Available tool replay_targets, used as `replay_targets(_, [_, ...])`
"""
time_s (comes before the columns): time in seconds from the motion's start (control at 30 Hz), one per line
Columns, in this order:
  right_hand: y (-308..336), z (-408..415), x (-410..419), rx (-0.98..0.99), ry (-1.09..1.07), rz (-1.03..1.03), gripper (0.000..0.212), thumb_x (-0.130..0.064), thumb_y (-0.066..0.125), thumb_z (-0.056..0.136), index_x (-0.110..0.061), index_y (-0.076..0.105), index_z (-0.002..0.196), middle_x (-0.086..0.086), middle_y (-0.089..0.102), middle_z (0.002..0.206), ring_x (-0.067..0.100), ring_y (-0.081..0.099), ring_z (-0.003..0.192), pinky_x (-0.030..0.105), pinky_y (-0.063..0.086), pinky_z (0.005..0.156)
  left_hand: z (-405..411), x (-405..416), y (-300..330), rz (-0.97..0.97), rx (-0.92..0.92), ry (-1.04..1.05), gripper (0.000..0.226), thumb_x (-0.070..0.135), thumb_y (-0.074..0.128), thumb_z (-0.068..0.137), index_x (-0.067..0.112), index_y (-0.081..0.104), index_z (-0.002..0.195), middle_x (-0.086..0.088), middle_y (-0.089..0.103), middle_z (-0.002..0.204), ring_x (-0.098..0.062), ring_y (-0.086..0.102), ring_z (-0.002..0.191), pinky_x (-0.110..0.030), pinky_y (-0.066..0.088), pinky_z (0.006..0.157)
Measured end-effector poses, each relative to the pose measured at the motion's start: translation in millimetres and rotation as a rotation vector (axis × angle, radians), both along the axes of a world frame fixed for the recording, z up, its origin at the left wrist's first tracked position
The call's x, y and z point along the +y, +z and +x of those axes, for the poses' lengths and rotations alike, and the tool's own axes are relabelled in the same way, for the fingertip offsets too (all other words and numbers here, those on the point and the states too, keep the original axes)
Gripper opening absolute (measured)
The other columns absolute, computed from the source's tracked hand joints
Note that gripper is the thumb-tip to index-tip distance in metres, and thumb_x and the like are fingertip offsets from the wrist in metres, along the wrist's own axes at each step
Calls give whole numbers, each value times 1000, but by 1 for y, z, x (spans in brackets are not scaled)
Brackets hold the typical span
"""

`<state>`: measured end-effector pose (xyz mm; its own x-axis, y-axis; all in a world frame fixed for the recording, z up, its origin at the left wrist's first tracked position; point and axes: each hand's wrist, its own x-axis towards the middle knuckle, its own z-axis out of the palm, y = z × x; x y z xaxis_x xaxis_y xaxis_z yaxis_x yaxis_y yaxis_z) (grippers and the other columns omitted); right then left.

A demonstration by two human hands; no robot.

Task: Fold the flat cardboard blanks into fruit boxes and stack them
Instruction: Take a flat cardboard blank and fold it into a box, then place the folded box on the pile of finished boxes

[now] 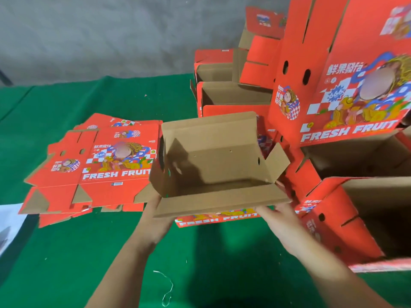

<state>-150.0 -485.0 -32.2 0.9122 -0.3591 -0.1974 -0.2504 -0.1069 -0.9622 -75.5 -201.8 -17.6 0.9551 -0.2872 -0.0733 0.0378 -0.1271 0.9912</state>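
hands (155, 221) under half-folded box (213, 161)

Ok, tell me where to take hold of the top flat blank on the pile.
Take the blank by its near edge, coming from the front: that edge overhangs the pile toward you, and the half-folded box blocks its right side. Both hands are busy on that box.
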Motion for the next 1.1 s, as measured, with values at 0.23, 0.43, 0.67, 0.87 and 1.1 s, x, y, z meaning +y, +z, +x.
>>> replay_targets(0.23, [27,14,1,-149,31,28,56,9,61,91,-35,49,122,-7,69,120,-2,64,113,12,50,90,9,-20,28,-128,-67,175,41,39,73,94,21,57,126,11,75,104,-5,70,103,-15,53,83])
replay_targets(0.43, [72,48,-3,-220,12,-65,47,1,65,90,-29,46,122,5,63,128,13,64,118,39,49,105,36,-40,73,-110,-102,265,30,29,69,96,20,54,121,12,74,99,-16,72,100,-40,53,82])
replay_targets(0.67, [95,98,-8,-115,-282,-340,75,-33,64,77,-15,37,144,5,34,140,26,39,133,29,32,106,75,-80,91,-252,-169,293,46,17,69,95,29,37,127,-8,67,117,-11,66,99,-30,51,89])
replay_targets(0.87, [58,124,15,219,-162,-67,99,-18,71,91,-10,3,163,17,-5,171,26,7,158,32,25,122,101,-140,43,612,-48,-226,40,41,63,90,22,66,125,-8,24,165,-15,16,149,-43,5,129])
replay_targets(1.1, [21,104,35,412,31,167,18,-9,51,99,-9,62,112,34,57,132,50,63,111,57,47,106,91,-99,-12,465,182,-304,47,18,57,96,53,55,127,0,63,84,-20,49,65,-28,40,60])
